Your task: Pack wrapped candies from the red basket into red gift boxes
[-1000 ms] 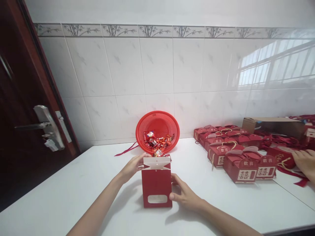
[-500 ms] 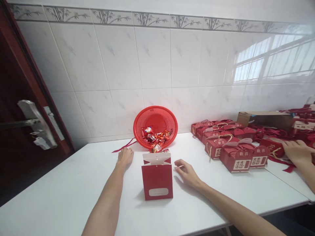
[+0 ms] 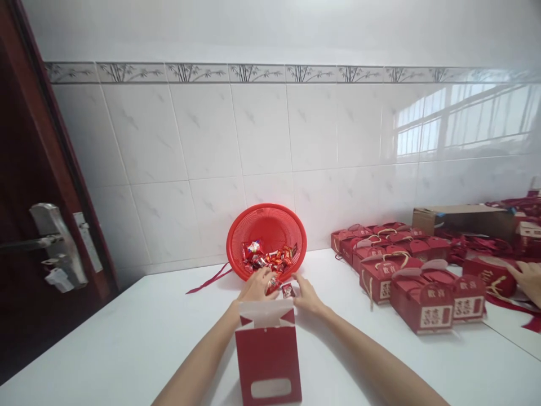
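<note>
A red paper gift box [image 3: 269,361] with an oval window stands upright on the table in front of me, its top flaps up. Behind it, a red plastic basket [image 3: 266,217] leans on its side against the wall, holding several wrapped candies [image 3: 276,260]. My left hand [image 3: 254,286] is at the basket's front rim, fingers loosely bent and apart beside a red candy packet [image 3: 273,283]. Close by, a small square packet [image 3: 288,290] lies on the table. My right hand [image 3: 308,294] is just right of it, fingers apart; I cannot see a grip on it.
Several closed red gift boxes [image 3: 422,301] with cord handles stand in rows at the right. Behind them is a cardboard carton [image 3: 465,217]. Another person's hand [image 3: 530,279] touches a box at the right edge. A red ribbon [image 3: 209,280] lies left of the basket.
Both my hands have moved forward and inward from either side of the gift box to the basket's front. The view has tilted up, so things sit lower.
</note>
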`<action>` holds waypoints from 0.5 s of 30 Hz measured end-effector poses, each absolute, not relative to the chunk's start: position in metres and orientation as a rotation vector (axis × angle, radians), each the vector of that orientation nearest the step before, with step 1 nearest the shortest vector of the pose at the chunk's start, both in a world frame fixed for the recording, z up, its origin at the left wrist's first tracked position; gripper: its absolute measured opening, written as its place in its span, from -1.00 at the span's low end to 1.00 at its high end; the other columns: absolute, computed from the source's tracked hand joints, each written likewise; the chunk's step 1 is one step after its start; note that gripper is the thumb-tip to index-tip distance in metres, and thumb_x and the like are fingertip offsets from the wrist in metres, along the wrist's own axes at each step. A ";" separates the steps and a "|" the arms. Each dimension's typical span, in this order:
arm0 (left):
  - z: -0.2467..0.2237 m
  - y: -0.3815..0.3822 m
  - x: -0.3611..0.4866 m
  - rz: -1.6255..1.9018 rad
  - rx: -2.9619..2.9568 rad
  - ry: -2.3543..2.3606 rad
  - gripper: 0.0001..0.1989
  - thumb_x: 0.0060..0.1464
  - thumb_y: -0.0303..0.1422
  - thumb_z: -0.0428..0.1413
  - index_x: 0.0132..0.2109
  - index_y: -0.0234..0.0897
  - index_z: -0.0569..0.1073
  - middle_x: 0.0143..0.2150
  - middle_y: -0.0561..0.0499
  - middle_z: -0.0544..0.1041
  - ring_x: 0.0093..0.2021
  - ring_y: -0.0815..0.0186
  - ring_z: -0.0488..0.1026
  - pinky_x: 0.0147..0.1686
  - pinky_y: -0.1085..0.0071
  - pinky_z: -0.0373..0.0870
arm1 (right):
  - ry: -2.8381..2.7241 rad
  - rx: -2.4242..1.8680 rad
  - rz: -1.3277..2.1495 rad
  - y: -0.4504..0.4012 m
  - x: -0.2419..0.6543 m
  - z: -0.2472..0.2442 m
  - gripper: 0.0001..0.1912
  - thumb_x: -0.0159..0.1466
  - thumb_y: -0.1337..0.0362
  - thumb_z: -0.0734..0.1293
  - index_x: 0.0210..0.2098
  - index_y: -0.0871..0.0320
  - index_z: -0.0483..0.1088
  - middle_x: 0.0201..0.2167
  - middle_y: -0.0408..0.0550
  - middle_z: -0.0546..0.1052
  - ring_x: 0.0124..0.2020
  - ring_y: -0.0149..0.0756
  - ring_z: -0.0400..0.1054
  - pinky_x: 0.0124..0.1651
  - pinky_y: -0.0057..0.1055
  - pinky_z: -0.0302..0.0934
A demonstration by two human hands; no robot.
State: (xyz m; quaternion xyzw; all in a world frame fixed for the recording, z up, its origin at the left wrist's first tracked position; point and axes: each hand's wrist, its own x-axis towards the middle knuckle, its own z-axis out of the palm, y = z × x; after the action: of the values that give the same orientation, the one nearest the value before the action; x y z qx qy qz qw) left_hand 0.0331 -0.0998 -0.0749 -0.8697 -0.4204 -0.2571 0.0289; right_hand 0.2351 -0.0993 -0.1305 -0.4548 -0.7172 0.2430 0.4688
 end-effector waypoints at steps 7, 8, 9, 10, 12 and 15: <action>-0.108 -0.084 0.032 -0.849 -2.680 -1.351 -0.45 0.01 -0.36 0.16 0.19 -0.25 0.40 0.27 -0.24 0.35 0.29 -0.05 0.27 0.26 -0.01 0.26 | -1.889 -1.185 0.625 -0.091 0.225 -0.135 -0.32 -0.07 0.35 0.46 0.08 0.08 0.34 -0.08 0.06 0.52 -0.03 0.04 0.36 0.04 -0.11 0.17; -0.112 -0.083 0.030 -0.870 -2.688 -1.347 -0.45 0.01 -0.37 0.15 0.20 -0.24 0.39 0.27 -0.23 0.34 0.29 -0.04 0.27 0.26 0.00 0.26 | -1.897 -1.192 0.618 -0.091 0.225 -0.136 -0.34 -0.05 0.36 0.45 0.07 0.07 0.35 -0.07 0.05 0.52 -0.02 0.03 0.35 0.05 -0.11 0.15; -0.116 -0.082 0.027 -0.901 -2.690 -1.343 -0.45 0.02 -0.37 0.14 0.20 -0.23 0.38 0.27 -0.22 0.34 0.29 -0.03 0.27 0.26 0.00 0.25 | -1.901 -1.197 0.610 -0.091 0.225 -0.138 -0.36 -0.04 0.36 0.43 0.07 0.06 0.35 -0.07 0.03 0.52 -0.01 0.02 0.34 0.07 -0.11 0.13; -0.120 -0.082 0.026 -0.944 -2.684 -1.344 -0.45 0.03 -0.38 0.14 0.20 -0.22 0.36 0.27 -0.22 0.33 0.29 -0.02 0.27 0.27 0.00 0.25 | -1.902 -1.199 0.604 -0.091 0.226 -0.139 -0.38 -0.02 0.36 0.42 0.06 0.06 0.35 -0.07 0.02 0.53 -0.01 0.01 0.34 0.08 -0.11 0.12; -0.125 -0.083 0.023 -1.047 -2.635 -1.369 -0.46 0.05 -0.37 0.13 0.21 -0.20 0.33 0.28 -0.20 0.31 0.29 -0.01 0.25 0.27 0.00 0.23 | -1.900 -1.195 0.608 -0.091 0.226 -0.141 -0.39 0.00 0.36 0.41 0.07 0.04 0.34 -0.09 -0.01 0.54 -0.02 -0.02 0.34 0.08 -0.13 0.12; -0.130 -0.085 0.024 -1.150 -2.525 -1.432 -0.47 0.08 -0.33 0.12 0.21 -0.22 0.31 0.24 -0.21 0.31 0.27 -0.02 0.26 0.26 0.00 0.23 | -1.901 -1.175 0.612 -0.092 0.227 -0.141 -0.41 0.01 0.34 0.41 0.06 0.05 0.34 -0.17 -0.05 0.55 -0.09 -0.06 0.35 0.01 -0.16 0.15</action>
State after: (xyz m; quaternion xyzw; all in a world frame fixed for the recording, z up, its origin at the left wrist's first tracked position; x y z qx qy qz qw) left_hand 0.0241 -0.0848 -0.1296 -0.8087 -0.4586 -0.3682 0.0097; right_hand 0.2273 -0.0917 -0.1409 -0.4647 -0.7517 0.2420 0.4006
